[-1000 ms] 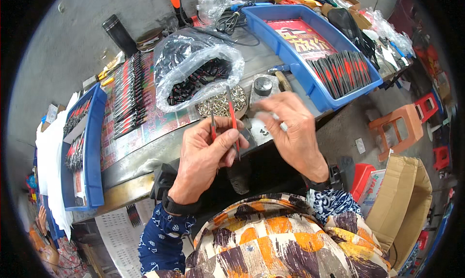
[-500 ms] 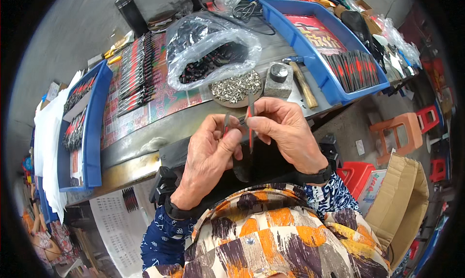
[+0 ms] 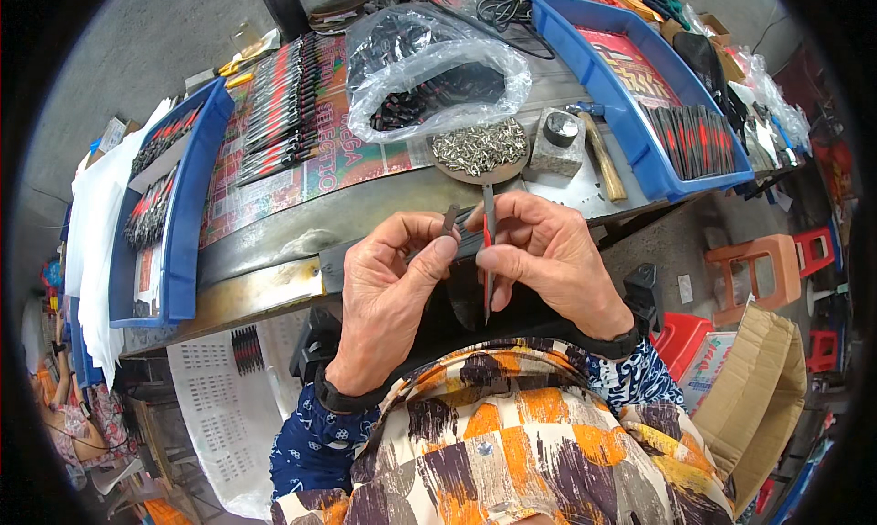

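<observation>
My left hand [image 3: 388, 283] pinches a short dark grey metal strip [image 3: 450, 218] between thumb and index finger; its lower part is hidden by the fingers. Close beside it, my right hand [image 3: 553, 260] holds a slim red-and-black piece with a flat grey metal end [image 3: 489, 205], upright between thumb and fingers. Both hands are above my lap, at the bench's near edge. The metal end overlaps the near rim of a round dish [image 3: 448, 166] of small silvery metal bits [image 3: 480, 148]. Whether it touches the dish, I cannot tell.
Behind the dish lies an open clear bag [image 3: 507, 63] of dark parts. A stone block with a round black top [image 3: 559, 141] and a hammer [image 3: 603, 159] are right of it. Blue trays [image 3: 183, 251] hold red-and-black pieces; more lie in a row [image 3: 281, 105].
The view has shifted, so the bench things appear higher and farther right. The piece in my right hand has moved slightly right in the picture. The strip in my left hand now shows more clearly.
</observation>
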A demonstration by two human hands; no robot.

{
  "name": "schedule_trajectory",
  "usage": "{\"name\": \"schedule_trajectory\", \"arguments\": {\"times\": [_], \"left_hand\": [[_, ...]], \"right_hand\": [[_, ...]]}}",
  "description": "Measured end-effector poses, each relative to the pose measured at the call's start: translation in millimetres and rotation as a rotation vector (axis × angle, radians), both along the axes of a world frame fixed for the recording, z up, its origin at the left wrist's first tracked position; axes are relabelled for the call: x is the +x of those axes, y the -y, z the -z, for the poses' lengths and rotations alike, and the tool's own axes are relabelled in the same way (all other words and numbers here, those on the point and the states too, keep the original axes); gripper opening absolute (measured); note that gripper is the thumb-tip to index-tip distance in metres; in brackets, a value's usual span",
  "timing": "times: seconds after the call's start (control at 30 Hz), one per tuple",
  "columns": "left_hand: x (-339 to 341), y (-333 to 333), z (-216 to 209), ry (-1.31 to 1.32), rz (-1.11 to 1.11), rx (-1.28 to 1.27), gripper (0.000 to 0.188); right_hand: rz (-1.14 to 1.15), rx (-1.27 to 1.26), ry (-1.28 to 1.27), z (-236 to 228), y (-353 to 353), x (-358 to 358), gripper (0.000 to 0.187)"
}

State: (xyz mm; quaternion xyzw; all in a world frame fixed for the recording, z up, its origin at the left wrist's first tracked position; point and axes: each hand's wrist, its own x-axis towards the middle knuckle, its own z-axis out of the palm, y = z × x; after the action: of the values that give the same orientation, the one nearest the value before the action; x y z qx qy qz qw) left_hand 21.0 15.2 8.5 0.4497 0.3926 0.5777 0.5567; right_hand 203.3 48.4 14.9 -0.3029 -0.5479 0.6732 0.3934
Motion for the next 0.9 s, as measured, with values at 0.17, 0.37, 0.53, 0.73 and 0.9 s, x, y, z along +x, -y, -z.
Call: {"name": "schedule_trajectory", "arguments": {"times": [0.17, 0.37, 0.53, 0.73, 0.9], "left_hand": [[-3.7, 5.4, -2.4, 0.001, 0.005, 0.007, 0.016], [-5.1, 6.0, -5.0, 0.056, 0.033, -0.038, 0.016], [-1.2, 7.1, -4.2, 0.104, 0.043, -0.034, 0.016], [-1.0, 7.5, -3.2, 0.139, 0.061, -0.044, 0.016], [-0.4, 8.4, -2.5, 0.113, 0.050, -0.048, 0.016]], "right_hand": [[0.047, 0.100, 0.025, 1.0, 10.5, -6.5, 0.035], [0.053, 0.182, 0.064, 1.8, 17.4, -10.6, 0.044], [0.082, 0.219, 0.046, 1.5, 21.2, -14.2, 0.043], [0.110, 0.236, 0.092, 2.0, 22.7, -16.0, 0.043], [0.114, 0.256, 0.128, 3.2, 23.1, -14.9, 0.044]]}}
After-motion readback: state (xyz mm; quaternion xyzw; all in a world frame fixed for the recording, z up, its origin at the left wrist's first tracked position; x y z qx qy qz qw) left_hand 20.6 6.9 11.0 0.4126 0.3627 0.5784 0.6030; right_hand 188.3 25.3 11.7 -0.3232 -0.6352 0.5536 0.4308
